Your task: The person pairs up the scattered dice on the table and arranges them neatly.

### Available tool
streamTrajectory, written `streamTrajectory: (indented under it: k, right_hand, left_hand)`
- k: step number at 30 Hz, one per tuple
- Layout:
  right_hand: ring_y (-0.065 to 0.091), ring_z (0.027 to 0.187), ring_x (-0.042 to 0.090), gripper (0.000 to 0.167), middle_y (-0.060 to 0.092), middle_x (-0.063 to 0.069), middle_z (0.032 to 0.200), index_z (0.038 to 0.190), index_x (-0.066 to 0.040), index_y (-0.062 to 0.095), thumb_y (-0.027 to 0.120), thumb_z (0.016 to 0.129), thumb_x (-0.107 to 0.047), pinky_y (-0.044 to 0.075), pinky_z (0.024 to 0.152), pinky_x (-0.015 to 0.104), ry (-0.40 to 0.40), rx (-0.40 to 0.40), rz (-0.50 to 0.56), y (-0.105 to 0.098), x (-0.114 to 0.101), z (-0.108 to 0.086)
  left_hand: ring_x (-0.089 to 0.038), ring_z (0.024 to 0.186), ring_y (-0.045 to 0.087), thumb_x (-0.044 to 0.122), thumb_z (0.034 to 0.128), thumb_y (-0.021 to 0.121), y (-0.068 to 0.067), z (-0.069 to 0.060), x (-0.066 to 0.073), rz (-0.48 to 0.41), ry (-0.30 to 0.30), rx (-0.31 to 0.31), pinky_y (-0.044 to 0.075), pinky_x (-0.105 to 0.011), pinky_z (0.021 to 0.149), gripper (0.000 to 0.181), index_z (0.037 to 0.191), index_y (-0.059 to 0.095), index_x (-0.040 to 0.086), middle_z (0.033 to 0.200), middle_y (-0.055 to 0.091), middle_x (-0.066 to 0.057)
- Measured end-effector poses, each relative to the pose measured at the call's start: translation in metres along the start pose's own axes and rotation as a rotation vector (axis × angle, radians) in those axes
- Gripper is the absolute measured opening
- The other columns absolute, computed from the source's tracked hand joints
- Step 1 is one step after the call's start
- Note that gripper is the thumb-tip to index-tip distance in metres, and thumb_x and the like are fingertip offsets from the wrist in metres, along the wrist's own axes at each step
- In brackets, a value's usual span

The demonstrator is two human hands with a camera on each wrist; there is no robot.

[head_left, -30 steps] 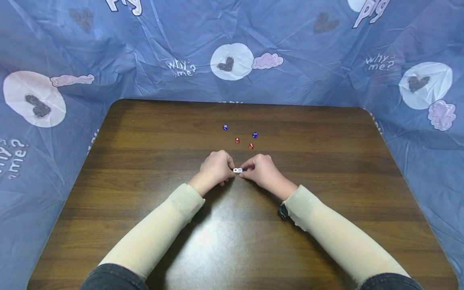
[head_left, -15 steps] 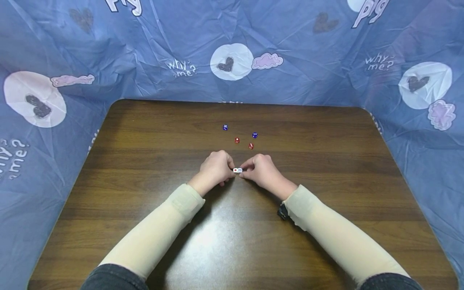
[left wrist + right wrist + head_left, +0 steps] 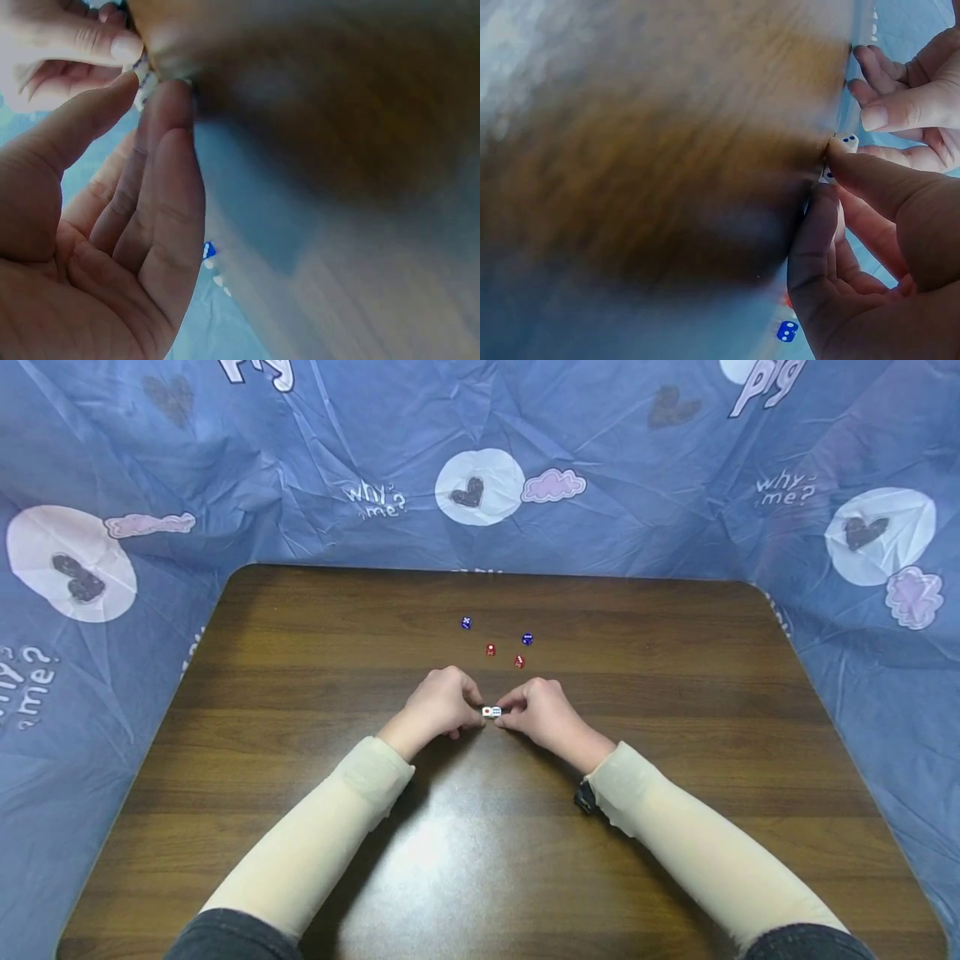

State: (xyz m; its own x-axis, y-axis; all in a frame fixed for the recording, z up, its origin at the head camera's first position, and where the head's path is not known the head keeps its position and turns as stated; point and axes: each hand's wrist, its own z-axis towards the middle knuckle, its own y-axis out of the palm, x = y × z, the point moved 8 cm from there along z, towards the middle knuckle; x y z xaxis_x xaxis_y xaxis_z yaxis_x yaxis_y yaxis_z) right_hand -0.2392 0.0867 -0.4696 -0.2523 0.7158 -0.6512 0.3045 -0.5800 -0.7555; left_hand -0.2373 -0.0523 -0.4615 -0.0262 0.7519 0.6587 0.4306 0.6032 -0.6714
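Two white dice sit side by side at the middle of the table in the head view: the left white die (image 3: 487,712) shows a red pip, the right white die (image 3: 497,712) shows several dark pips. My right hand (image 3: 543,714) pinches the right one between thumb and finger; the right wrist view shows its white side (image 3: 828,175) between them. Just left of the pair is my left hand (image 3: 438,706), its thumb and fingertips spread apart close around the left die. In the left wrist view that hand (image 3: 142,202) has a gap between thumb and fingers.
Behind the hands lie two red dice, one left (image 3: 491,650) and one right (image 3: 520,662). Farther back are two blue dice, one left (image 3: 467,622) and one right (image 3: 528,639). The brown wooden table (image 3: 300,635) ends at a blue printed cloth (image 3: 337,435).
My left hand and forearm have shifted slightly left, its fingers loosening from the left white die. The right hand and all the dice keep their places.
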Motion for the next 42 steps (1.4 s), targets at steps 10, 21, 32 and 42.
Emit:
streamTrajectory:
  k: [10, 21, 32, 42]
  right_hand:
    - [0.056, 0.057, 0.007, 0.016, 0.066, -0.008, 0.066, 0.097, -0.010, 0.082, 0.087, 0.082, -0.014, 0.045, 0.052, 0.025, 0.000, -0.011, 0.016, 0.000, 0.000, 0.000]
    - [0.057, 0.056, 0.006, 0.017, 0.066, -0.009, 0.065, 0.097, -0.009, 0.082, 0.087, 0.082, -0.015, 0.045, 0.052, 0.024, -0.013, -0.002, 0.013, -0.001, -0.001, 0.000]
    - [0.057, 0.058, 0.007, 0.018, 0.067, -0.009, 0.067, 0.099, -0.010, 0.081, 0.087, 0.083, -0.016, 0.046, 0.053, 0.024, 0.012, -0.020, 0.011, 0.000, 0.001, 0.000]
    - [0.057, 0.056, 0.007, 0.018, 0.066, -0.009, 0.064, 0.098, -0.010, 0.082, 0.088, 0.082, -0.016, 0.046, 0.052, 0.025, 0.008, -0.014, 0.013, -0.001, -0.001, 0.000]
  left_hand:
    - [-0.026, 0.059, 0.071, 0.012, 0.0864, 0.083, -0.024, 0.010, -0.004, -0.062, 0.032, 0.035, 0.057, -0.029, 0.050, 0.035, 0.119, 0.073, 0.003, 0.075, 0.073, -0.009]
    - [-0.031, 0.062, 0.072, 0.008, 0.0893, 0.079, -0.036, 0.047, -0.003, -0.218, 0.026, 0.073, 0.061, -0.036, 0.055, 0.037, 0.124, 0.069, 0.002, 0.078, 0.073, -0.014]
    - [-0.027, 0.060, 0.072, 0.007, 0.0904, 0.079, -0.031, 0.076, -0.013, -0.374, -0.068, 0.046, 0.062, -0.038, 0.058, 0.036, 0.126, 0.070, 0.004, 0.082, 0.074, -0.018]
    - [-0.022, 0.057, 0.070, 0.007, 0.0901, 0.079, -0.025, 0.086, -0.014, -0.390, -0.097, 0.022, 0.061, -0.034, 0.055, 0.028, 0.117, 0.075, 0.006, 0.080, 0.074, -0.016]
